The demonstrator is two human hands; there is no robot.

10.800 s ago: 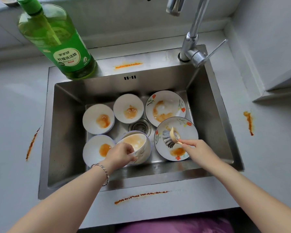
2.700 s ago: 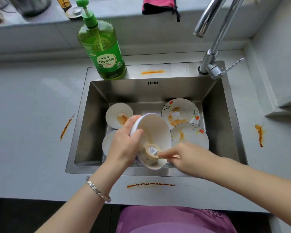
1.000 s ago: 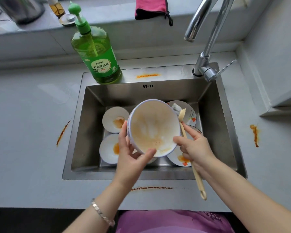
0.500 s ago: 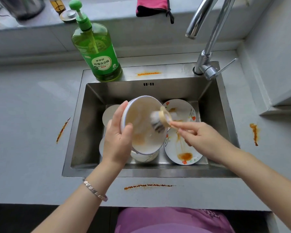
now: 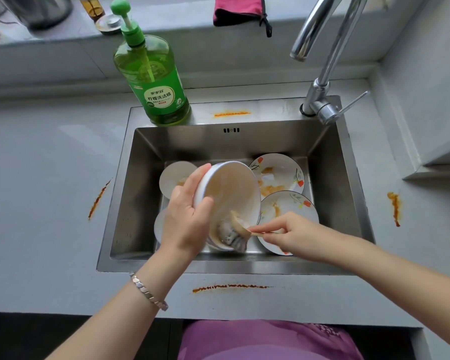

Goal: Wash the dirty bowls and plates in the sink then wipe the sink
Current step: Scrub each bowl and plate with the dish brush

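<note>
Orange film coats the bowl (image 5: pixel 226 190) gripped over the sink (image 5: pixel 322 157) by the left hand (image 5: pixel 187 219), the right hand (image 5: pixel 291 235) pinching the brush (image 5: pixel 234 233) inside it; stained plates (image 5: pixel 283 175) below are unwashed, sink unwiped.

Plates (image 5: pixel 283 170) and bowls (image 5: pixel 173 175) crowd the sink (image 5: pixel 140 178) floor; faucet (image 5: pixel 322 81) overhangs right.

The bowl (image 5: pixel 229 193) is white inside, smeared tan-orange, with a lilac-blue rim. The brush (image 5: pixel 234 235) has a beige head and grey bristles. The far plate (image 5: pixel 281 172) and the near plate (image 5: pixel 289 206) are white with orange-red flowers on thin dark stems, stained orange. The small bowl (image 5: pixel 174 172) is white with an orange blot. The sink (image 5: pixel 130 190) is steel grey. The table (image 5: pixel 37 178) is pale grey with rust-orange streaks (image 5: pixel 231 286). The soap bottle (image 5: pixel 156 81) is clear green, white-labelled. The cloth (image 5: pixel 237 9) is pink, trimmed black. The bracelet (image 5: pixel 148 292) is silver.
</note>
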